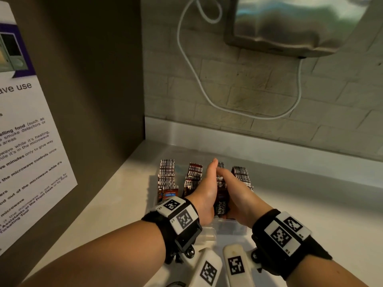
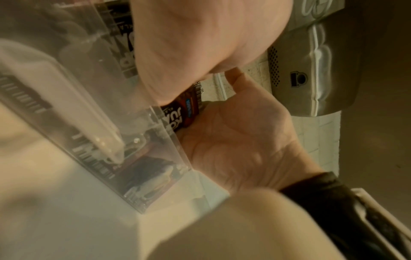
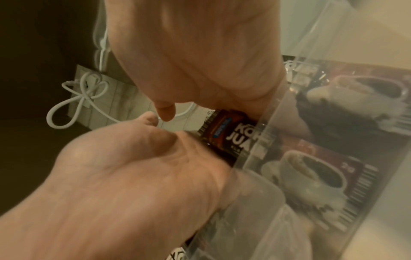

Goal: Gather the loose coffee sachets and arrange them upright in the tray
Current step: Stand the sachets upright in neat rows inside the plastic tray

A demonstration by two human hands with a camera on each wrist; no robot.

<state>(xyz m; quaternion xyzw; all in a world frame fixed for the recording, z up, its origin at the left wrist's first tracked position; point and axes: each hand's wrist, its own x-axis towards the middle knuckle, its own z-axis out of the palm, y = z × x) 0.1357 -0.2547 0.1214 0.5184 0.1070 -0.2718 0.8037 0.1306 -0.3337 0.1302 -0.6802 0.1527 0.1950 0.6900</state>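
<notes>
Each grip is flat and released: from the head, left hand (image 1: pixel 207 189) and right hand (image 1: pixel 238 195) press the third row of sachets (image 1: pixel 221 200) between straight palms, squaring it upright in the clear tray (image 1: pixel 230 225) on the table (image 1: pixel 116 204). Both wrist views show the same sandwiching, apparently to steady the row.

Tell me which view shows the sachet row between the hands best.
The head view: the sachet row stands upright in the clear tray, pressed between the left hand and right hand, with neighbouring rows visible. Both wrist views show only its front sachet, partly hidden by palms.
</notes>
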